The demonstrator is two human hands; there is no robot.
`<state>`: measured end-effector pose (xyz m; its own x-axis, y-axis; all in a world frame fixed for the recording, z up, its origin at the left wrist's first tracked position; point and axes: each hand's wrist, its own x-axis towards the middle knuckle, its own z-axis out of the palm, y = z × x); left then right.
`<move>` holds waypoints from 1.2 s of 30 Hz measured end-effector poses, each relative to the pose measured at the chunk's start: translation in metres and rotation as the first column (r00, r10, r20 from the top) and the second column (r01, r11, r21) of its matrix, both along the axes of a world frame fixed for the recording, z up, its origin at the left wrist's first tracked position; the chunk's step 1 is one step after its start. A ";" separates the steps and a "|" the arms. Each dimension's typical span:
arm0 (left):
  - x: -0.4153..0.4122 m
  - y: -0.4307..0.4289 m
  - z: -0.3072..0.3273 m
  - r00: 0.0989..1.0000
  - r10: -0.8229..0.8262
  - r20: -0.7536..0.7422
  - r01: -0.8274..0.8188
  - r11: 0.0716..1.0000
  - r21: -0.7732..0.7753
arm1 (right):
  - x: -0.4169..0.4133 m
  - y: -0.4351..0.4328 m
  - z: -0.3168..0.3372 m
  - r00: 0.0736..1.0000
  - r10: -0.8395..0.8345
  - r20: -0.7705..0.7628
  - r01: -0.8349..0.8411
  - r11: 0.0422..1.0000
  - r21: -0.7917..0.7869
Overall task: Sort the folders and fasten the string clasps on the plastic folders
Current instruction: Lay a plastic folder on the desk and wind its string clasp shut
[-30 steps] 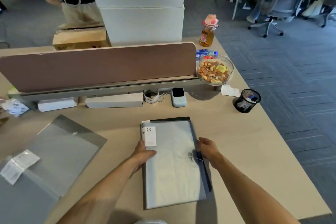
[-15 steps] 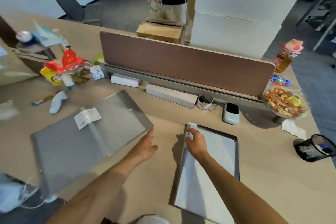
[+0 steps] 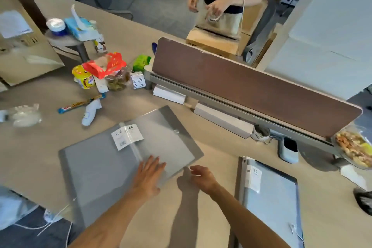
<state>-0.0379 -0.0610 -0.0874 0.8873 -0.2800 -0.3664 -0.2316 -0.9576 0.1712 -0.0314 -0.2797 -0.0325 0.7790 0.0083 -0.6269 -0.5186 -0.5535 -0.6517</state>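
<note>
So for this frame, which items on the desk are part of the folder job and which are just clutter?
Part of the job:
- open grey folder, left hand flat on it
- its clasp button
- blue folder at right, string clasp near its lower edge
- right hand, open above the desk

Lying about:
- snack bowl
- yellow tub
- red carton
- candy bar
- tissue pack

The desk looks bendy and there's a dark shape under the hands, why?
Head view: the wide-angle lens curves the desk and the divider; the dark shape is the right hand casting a shadow; the plastic bag at the left edge looks smeared.
</note>
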 end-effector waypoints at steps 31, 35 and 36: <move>-0.026 0.017 0.071 0.870 -0.030 0.491 0.184 0.945 -0.269 | 0.069 0.020 0.055 0.938 -0.345 0.022 0.283 0.805 0.521; -0.038 0.011 0.076 0.926 0.237 0.292 -0.112 0.915 -0.387 | 0.063 -0.002 0.081 0.910 -0.414 0.030 0.297 0.701 0.648; -0.039 0.008 0.080 0.919 0.305 0.249 -0.178 0.886 -0.429 | 0.062 -0.008 0.086 0.902 -0.430 0.022 0.303 0.670 0.678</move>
<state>-0.0771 -0.0533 -0.0078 0.9942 -0.1056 0.0227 -0.1027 -0.8588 0.5019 0.0309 -0.2874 0.0539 0.8974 0.0497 -0.4384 -0.4364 0.2464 -0.8654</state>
